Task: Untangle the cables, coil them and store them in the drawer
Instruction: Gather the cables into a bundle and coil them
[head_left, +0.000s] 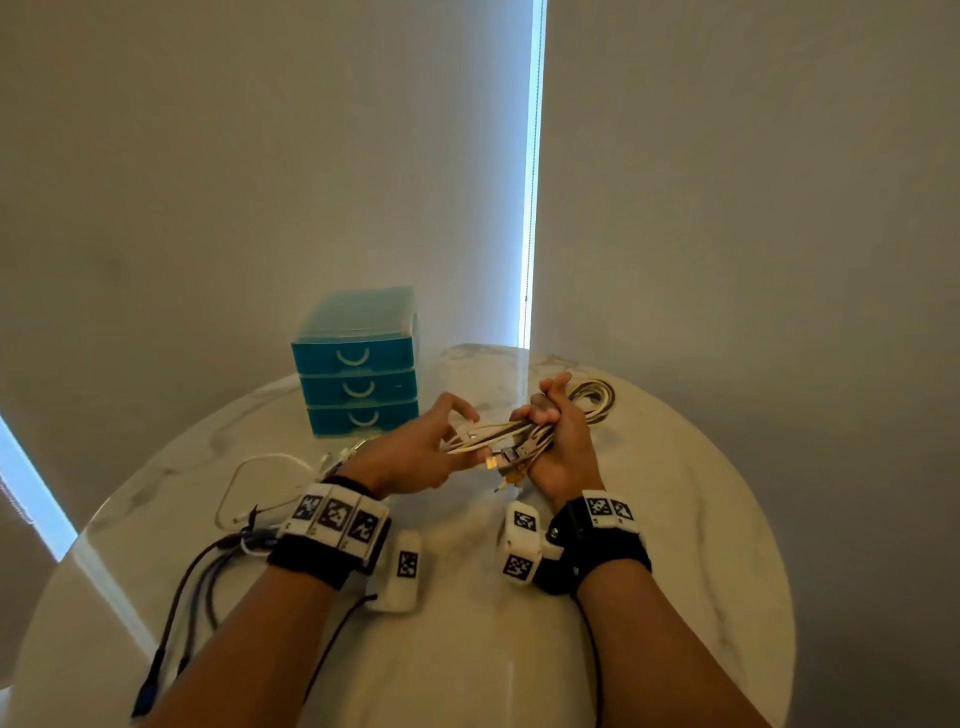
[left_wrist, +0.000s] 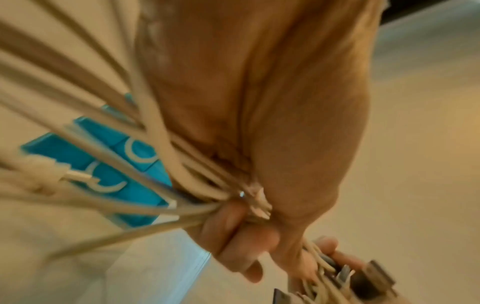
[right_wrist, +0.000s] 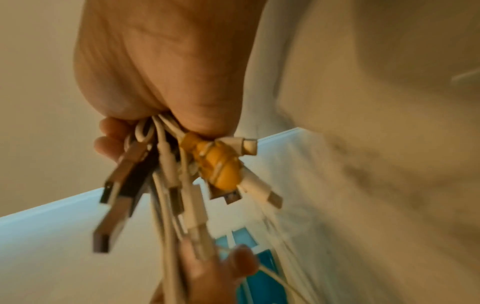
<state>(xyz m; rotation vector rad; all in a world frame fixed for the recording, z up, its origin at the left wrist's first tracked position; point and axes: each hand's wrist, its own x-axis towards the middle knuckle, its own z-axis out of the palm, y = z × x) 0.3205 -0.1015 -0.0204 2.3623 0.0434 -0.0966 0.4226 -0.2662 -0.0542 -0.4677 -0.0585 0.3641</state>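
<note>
A bundle of white and cream cables hangs above the round marble table, held between both hands. My right hand grips it in a fist; its loops stick out beyond the fist. In the right wrist view several USB plugs and an orange connector dangle below the fist. My left hand pinches some strands of the bundle just left of the fist, fingers curled round them. The blue three-drawer unit stands behind the hands, all drawers shut.
A loose white cable lies on the table left of my left wrist. Dark leads trail from the left wristband to the table's near left edge. A wall and blinds stand close behind the table.
</note>
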